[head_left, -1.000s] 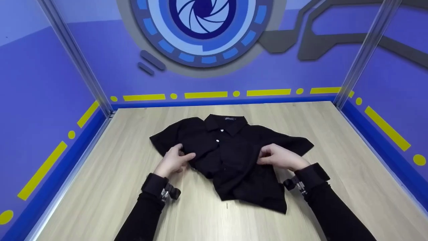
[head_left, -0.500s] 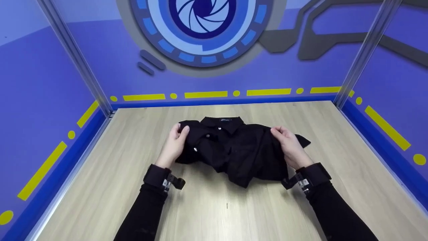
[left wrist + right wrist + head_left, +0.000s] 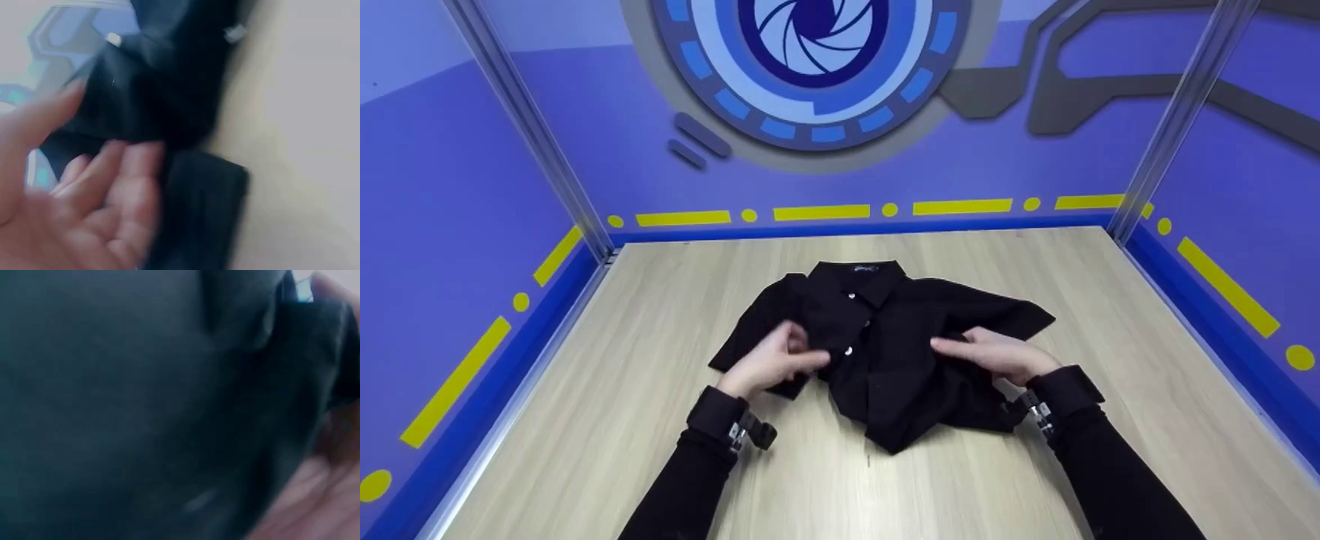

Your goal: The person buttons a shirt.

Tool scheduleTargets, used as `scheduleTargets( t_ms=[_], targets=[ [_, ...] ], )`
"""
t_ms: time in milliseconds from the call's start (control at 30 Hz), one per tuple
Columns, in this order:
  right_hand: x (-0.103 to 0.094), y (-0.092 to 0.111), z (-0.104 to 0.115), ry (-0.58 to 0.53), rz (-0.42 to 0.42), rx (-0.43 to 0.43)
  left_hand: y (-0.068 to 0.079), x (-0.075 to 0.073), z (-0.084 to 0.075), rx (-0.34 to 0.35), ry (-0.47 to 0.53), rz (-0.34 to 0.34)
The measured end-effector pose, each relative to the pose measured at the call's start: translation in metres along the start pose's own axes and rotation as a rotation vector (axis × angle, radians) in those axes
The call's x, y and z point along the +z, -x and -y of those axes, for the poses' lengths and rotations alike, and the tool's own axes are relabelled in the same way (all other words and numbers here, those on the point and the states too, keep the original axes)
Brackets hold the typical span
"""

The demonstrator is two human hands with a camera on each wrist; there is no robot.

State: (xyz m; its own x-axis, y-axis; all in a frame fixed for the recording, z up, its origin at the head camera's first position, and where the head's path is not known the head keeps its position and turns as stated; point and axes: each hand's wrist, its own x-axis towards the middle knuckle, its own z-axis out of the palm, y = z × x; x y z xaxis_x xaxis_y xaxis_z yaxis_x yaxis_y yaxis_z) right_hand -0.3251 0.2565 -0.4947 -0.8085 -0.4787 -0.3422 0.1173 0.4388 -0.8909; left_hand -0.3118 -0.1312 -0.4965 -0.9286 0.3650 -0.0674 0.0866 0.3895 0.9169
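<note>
Both hands lie on the black shirt (image 3: pixel 885 337) on the table (image 3: pixel 585 420), left hand (image 3: pixel 772 361) open-fingered, right hand (image 3: pixel 994 354) flat, pressing it smooth.

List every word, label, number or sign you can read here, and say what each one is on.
Neck label inside the collar of the black shirt: light lettering, too small and blurred to read.
Back wall: a round shutter-like emblem with yellow dashes and dots, no words or numbers.
Nothing else readable; both wrist views are blurred.

A staged recording booth: purple printed walls (image 3: pixel 472 187), metal corner posts (image 3: pixel 529 127), pale wood desk (image 3: pixel 585 420).
</note>
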Motion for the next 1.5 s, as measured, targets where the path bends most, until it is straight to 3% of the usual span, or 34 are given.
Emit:
scheduleTargets(
  t_ms=[133,200,267,367,533,667,767,867,1033,1100,1267,1367,1500],
  targets=[
    [0.006,-0.003,-0.005,0.109,0.087,-0.113,0.006,0.003,0.01,-0.046,-0.218,0.11],
    [0.009,-0.005,-0.006,0.084,0.113,-0.195,0.006,0.004,0.008,-0.021,-0.248,0.103],
    [0.011,-0.007,-0.004,-0.007,0.12,-0.255,0.004,0.002,0.004,0.024,-0.25,0.061],
    [0.013,-0.008,0.001,-0.246,0.098,-0.309,-0.001,0.0,-0.005,0.13,-0.209,-0.028],
    [0.015,-0.009,0.01,-0.64,-0.051,-0.348,-0.013,-0.007,-0.021,0.232,-0.045,-0.219],
    [0.012,-0.009,0.013,-0.791,-0.121,-0.411,-0.018,-0.013,-0.028,0.222,0.158,-0.357],
    [0.009,-0.008,0.011,-0.806,-0.137,-0.428,-0.018,-0.014,-0.027,0.15,0.251,-0.38],
    [0.009,-0.01,0.008,-0.78,-0.133,-0.418,-0.015,-0.013,-0.022,0.077,0.308,-0.321],
    [0.013,-0.014,0.006,-0.768,-0.097,-0.415,-0.011,-0.01,-0.007,0.001,0.538,-0.135],
    [0.013,-0.015,0.005,-0.747,-0.096,-0.4,-0.01,-0.009,0.0,-0.003,0.534,-0.057],
    [0.012,-0.014,0.0,-0.578,-0.122,-0.265,0.0,-0.011,0.011,-0.022,0.218,0.043],
    [0.012,-0.013,-0.003,-0.442,-0.11,-0.182,0.009,-0.014,0.011,-0.071,0.021,0.097],
    [0.015,-0.014,-0.006,-0.285,-0.058,-0.142,0.018,-0.016,0.007,-0.087,-0.178,0.193]
  ],
)
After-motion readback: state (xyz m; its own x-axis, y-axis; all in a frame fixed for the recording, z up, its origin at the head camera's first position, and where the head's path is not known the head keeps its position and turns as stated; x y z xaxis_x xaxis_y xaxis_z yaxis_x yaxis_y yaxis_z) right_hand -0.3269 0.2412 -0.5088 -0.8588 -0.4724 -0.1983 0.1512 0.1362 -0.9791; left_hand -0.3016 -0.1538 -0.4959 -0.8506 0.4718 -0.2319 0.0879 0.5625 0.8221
